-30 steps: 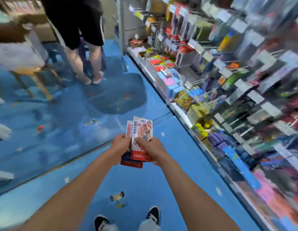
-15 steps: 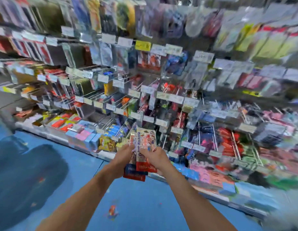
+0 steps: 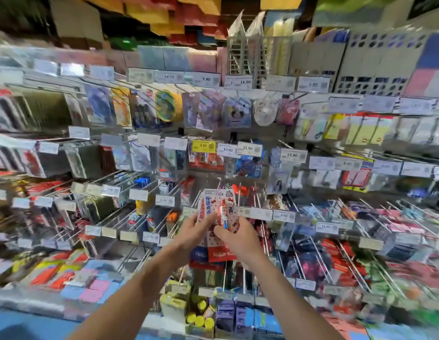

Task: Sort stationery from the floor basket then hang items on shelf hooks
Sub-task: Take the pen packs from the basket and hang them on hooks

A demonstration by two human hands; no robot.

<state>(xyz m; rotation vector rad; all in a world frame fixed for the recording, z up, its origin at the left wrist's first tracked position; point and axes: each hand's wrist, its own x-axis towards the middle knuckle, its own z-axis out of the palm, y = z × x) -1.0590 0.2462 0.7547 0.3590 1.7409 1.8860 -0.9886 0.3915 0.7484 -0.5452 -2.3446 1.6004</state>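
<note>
Both hands are raised in front of the display, directly below the yellow price tag. Between them is a small fan of Hello Kitty blister packs, standing upright with the printed faces toward the wearer, probably so the designs can be read and matched against the stock. The left hand has its fingers curled round the left edge of the fan and carries the stack from beneath and behind. The right hand pinches the front red-and-white card between thumb and fingertips, which looks like a grasp for peeling one pack off the rest. A blue-footed card shows behind the red-footed one, so the stack seems to mix at least two designs. Just under the yellow price tag hang red-and-white carded goods of much the same look; that peg is a likely home for the front pack, though blur leaves the match unsure. Wire hooks jut out to the lower left of the tag. The floor basket is out of view.
</note>
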